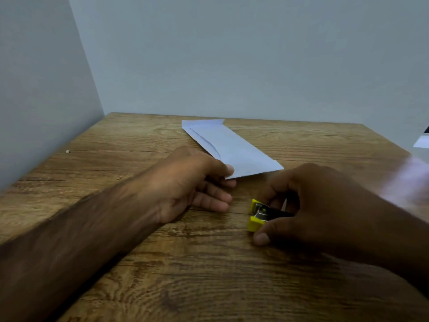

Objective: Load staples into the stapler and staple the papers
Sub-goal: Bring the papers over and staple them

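Observation:
Folded white papers point(232, 147) lie diagonally on the wooden table point(162, 263), running from the far middle toward me. My left hand point(192, 182) pinches their near corner between thumb and fingers. A small yellow and black stapler point(260, 214) sits on the table to the right of that corner, its yellow front end pointing left. My right hand point(320, 205) is wrapped around the stapler's rear, and most of its body is hidden under the fingers. No staples are visible.
Grey walls close the table at the left and the back. A tiny pale speck point(67, 151) lies near the left wall. A white object point(421, 141) shows at the right edge. A blurred pale sleeve point(408, 182) is at the far right.

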Available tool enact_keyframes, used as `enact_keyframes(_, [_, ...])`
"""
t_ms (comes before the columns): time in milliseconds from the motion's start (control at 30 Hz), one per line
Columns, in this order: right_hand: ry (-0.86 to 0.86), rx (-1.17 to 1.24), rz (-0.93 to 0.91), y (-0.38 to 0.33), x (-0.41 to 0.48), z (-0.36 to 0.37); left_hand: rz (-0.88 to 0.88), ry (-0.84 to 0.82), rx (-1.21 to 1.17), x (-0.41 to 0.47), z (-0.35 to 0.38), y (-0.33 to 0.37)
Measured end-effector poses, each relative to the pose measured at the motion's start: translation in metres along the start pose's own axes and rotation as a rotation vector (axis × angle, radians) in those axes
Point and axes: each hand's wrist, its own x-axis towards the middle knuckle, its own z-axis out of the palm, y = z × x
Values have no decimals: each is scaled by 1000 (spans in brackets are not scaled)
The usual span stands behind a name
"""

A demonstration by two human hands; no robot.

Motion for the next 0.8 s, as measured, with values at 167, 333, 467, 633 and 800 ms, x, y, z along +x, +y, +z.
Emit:
enact_keyframes(167, [-8, -76, 2, -3, -4, 0, -80, -8, 187, -5, 0, 6])
enact_keyframes(333, [-16, -35, -15, 0, -10, -6, -86, -41, 422, -10, 5, 7])
enact_keyframes(467, [200, -181, -139, 5, -4, -10, -95, -24, 575, -8, 8, 9])
enact_keyframes(633, [63, -305, -159, 14, 20, 0, 51, 61, 816, -10, 12, 6])
enact_keyframes(800, [83, -279, -152, 20, 26, -1, 500, 164, 1317, -6, 4, 5])
